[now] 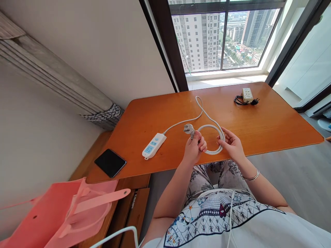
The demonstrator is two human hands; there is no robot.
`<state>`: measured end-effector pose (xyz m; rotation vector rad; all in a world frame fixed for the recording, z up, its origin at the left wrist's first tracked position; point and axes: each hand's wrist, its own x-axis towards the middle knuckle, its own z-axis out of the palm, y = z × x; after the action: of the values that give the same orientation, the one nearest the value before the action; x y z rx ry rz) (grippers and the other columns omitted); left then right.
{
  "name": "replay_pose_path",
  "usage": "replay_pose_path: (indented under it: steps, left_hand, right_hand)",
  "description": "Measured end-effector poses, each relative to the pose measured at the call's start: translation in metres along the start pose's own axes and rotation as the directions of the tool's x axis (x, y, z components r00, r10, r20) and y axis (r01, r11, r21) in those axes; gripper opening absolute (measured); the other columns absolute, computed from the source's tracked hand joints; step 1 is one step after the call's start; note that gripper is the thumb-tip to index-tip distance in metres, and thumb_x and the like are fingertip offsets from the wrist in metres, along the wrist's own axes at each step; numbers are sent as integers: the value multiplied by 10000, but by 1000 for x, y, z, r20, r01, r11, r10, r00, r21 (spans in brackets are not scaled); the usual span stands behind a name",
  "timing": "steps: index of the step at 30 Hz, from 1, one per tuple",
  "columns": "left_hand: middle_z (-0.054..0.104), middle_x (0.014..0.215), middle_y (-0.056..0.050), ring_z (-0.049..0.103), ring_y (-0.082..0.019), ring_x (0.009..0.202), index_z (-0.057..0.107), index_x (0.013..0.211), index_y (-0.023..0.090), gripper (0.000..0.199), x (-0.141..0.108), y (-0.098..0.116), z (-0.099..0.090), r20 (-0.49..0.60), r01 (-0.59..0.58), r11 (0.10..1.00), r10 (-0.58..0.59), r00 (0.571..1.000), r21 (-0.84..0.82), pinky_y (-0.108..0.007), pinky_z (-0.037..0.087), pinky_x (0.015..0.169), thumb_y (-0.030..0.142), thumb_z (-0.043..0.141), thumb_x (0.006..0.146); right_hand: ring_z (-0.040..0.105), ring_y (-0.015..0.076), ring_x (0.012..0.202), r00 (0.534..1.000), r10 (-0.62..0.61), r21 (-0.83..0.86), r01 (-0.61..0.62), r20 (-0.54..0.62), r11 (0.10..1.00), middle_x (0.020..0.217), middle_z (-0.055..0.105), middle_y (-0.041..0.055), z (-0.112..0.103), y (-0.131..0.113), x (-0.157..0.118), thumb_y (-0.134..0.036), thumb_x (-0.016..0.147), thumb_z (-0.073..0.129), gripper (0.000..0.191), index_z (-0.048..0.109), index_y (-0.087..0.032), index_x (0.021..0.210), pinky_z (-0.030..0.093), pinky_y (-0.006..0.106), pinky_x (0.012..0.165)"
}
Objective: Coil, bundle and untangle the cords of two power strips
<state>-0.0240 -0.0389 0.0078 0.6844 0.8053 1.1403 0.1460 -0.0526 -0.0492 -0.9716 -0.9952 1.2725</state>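
A white power strip [154, 146] with blue socket faces lies on the left half of the wooden table. From its end a white cord [207, 115] runs back across the table and forward into a round coil [210, 152] between my hands. My left hand [195, 148] is closed around the cord at the coil's left side, just below the plug [189, 129], whose prongs point left. On the coil's right side, my right hand [231, 143] pinches the looped cord between thumb and fingers. Both hands are just over the table's near edge.
A black tablet or phone [110, 163] lies at the table's left corner. Toward the far right is a small beige socket block [247, 94] with a black cord and plug. A pink bag [77, 210] sits lower left, and a window [222, 41] stands behind the table.
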Motion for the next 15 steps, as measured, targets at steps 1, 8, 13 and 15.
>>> replay_pose_path:
  steps: [1, 8, 13, 15]
  left_hand:
    - [302, 427, 104, 320, -45, 382, 377, 633, 199, 654, 1, 0, -1, 4, 8, 1000, -9, 1000, 10, -163, 309, 399, 704, 785, 709]
    - [313, 444, 116, 335, -44, 381, 387, 649, 206, 690, 9, -4, -10, 89, 72, 990, -83, 993, 124, -167, 311, 385, 737, 827, 603]
    - [346, 470, 107, 380, -58, 387, 453, 679, 201, 617, 13, -9, -16, 134, 43, 970, -77, 988, 240, -178, 329, 387, 723, 782, 677]
    - [418, 516, 89, 406, -64, 389, 528, 751, 189, 546, 16, -12, -19, 130, -16, 953, -25, 991, 301, -185, 330, 381, 682, 762, 729]
  right_hand:
    - [708, 186, 808, 1000, 3, -7, -3, -7, 1000, 942, 730, 41, 0, -1, 0, -452, 676, 902, 717, 624, -237, 1301, 623, 386, 829]
    - [667, 158, 679, 999, 32, -29, -33, -21, 999, 831, 707, 10, 2, -4, 0, -501, 689, 880, 694, 645, -219, 1278, 583, 316, 646]
    - [612, 139, 590, 999, 52, -110, -51, 12, 993, 728, 673, -7, 0, -3, 1, -547, 737, 827, 695, 654, -183, 1304, 495, 275, 540]
    - [623, 142, 633, 1000, 18, -106, -17, 12, 994, 801, 707, 15, 0, -2, 1, -555, 726, 832, 647, 685, -196, 1244, 537, 295, 592]
